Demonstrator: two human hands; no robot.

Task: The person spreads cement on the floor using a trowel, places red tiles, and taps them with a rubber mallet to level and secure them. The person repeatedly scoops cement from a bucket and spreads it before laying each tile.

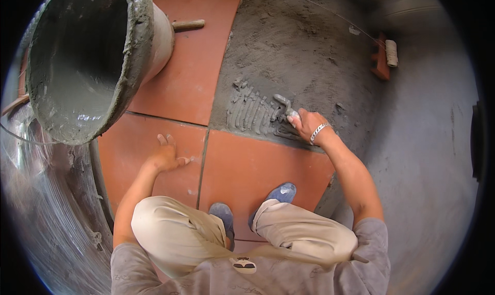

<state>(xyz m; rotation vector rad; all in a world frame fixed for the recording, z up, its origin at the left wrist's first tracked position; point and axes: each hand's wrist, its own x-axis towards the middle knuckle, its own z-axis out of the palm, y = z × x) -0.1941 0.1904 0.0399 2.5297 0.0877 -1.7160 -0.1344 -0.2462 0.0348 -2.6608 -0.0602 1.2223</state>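
Observation:
My right hand, with a silver bracelet at the wrist, is closed round the handle of a trowel. The trowel's bent metal neck shows, and its blade is hard to make out against the grey mortar. Beside and under it lies a patch of wet mortar, combed into ridges along the tile edge. My left hand rests on a terracotta floor tile, fingers spread, holding nothing. In front of my feet, another terracotta tile borders the mortar bed.
A mortar-caked bucket leans its mouth toward me at upper left. Behind it a wooden handle lies on a far tile. At right, a string spool sits against a red brick, beside a grey wall. A string crosses the bed.

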